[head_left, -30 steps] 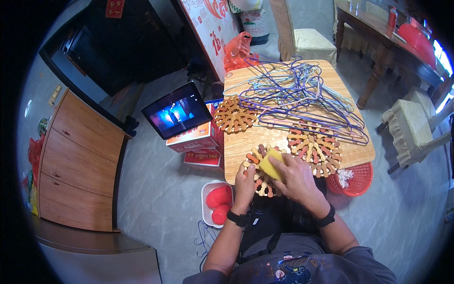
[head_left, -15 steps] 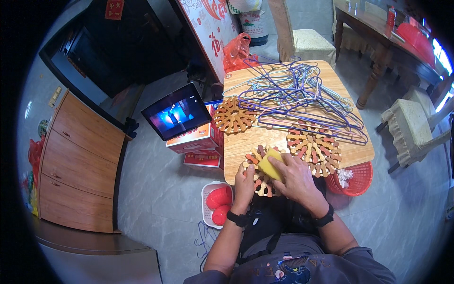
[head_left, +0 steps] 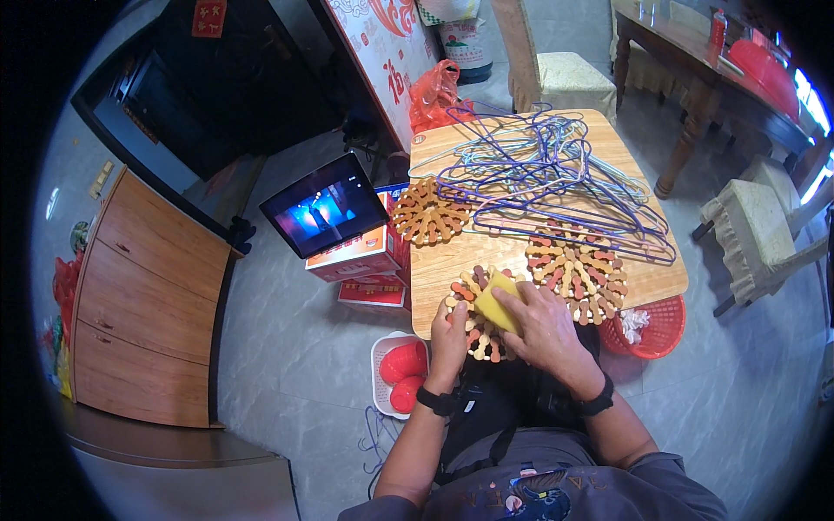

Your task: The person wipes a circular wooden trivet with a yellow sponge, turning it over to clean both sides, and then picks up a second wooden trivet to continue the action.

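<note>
My right hand [head_left: 546, 323] grips a yellow sponge [head_left: 499, 304] and presses it on a round wooden trivet [head_left: 480, 347] made of small linked pieces. The trivet's left rim is pinched in my left hand [head_left: 449, 339], thumb on top. It sits at the near edge of a small wooden table [head_left: 434, 300], partly covered by the sponge and my fingers. Just to the right lies a second trivet [head_left: 578, 278] in mixed brown and red tones. A third, darker trivet [head_left: 432, 213] rests at the table's left edge.
A tangled heap of blue and purple hangers [head_left: 556, 174] covers the table's far part. Left of it, a tablet [head_left: 323, 207] leans on red boxes [head_left: 369, 247]. A white basket [head_left: 380, 369] with red containers and a red basket [head_left: 665, 330] stand on the floor. Chairs [head_left: 578, 82] stand beyond.
</note>
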### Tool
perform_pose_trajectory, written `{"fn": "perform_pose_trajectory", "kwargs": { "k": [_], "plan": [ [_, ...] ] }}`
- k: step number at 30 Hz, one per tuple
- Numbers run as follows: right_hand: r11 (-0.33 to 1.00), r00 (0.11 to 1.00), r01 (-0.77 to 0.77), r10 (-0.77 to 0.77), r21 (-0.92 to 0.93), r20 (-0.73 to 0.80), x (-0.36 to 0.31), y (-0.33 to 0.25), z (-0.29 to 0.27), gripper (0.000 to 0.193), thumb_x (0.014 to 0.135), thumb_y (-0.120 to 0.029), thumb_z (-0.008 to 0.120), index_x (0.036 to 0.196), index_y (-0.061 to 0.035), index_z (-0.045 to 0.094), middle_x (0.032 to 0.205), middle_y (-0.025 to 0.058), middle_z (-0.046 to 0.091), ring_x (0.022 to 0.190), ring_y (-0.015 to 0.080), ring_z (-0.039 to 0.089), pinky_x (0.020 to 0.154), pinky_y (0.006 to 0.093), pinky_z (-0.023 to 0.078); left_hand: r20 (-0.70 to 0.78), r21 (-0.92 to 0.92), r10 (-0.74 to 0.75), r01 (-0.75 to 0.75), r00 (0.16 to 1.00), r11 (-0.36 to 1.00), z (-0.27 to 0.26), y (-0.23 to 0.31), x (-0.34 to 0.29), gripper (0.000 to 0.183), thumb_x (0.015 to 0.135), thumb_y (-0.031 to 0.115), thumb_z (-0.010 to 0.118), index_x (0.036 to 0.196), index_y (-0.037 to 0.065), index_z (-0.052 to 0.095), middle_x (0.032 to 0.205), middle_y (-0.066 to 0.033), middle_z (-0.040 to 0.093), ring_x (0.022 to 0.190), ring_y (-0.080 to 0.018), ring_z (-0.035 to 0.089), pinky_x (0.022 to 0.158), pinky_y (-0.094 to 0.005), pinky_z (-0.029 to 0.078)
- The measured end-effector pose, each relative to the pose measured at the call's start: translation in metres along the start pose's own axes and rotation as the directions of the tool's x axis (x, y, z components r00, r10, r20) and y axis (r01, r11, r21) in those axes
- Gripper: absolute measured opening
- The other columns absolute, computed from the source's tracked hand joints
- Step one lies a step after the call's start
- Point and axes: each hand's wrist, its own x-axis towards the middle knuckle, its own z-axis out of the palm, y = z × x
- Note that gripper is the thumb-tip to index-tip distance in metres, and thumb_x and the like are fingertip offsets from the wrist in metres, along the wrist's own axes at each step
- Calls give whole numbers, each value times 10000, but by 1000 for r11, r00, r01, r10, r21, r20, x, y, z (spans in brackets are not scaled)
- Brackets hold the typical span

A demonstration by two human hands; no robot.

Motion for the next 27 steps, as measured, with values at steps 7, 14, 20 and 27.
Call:
{"fn": "perform_pose_trajectory", "kwargs": {
  "k": [7,14,20,27],
  "plan": [
    [997,991,-9,18,-72,130,-10,-5,-11,627,802,-261,742,1403,-155,602,1226,181,583,1083,366,614,924,464,496,-8,63,68,-67,998,996,-5,-15,5,320,1077,255,518,1244,-8,590,979,-65,681,834,-112,623,720,-273,517],
    [997,991,26,-35,67,127,-8,11,-19,629,805,-272,745,1404,-150,599,1225,191,595,1117,379,610,977,466,493,-20,44,11,-10,1000,999,-3,-11,3,331,1079,265,517,1243,-14,585,971,-63,677,826,-115,619,736,-275,515],
    [1000,999,-23,23,13,37,17,11,1,609,817,-261,739,1398,-141,602,1220,190,598,1080,377,612,945,461,494,-15,-44,-31,31,999,999,1,-4,1,321,1081,261,507,1260,4,576,954,-52,665,822,-104,634,671,-256,550],
    [998,992,47,-43,-32,117,2,3,-7,619,812,-253,746,1406,-158,603,1172,167,593,1056,360,615,917,463,500,-12,-17,19,-20,1000,1000,-3,-13,3,317,1080,260,509,1261,9,579,961,-49,668,817,-105,642,645,-250,548]
  ]
}}
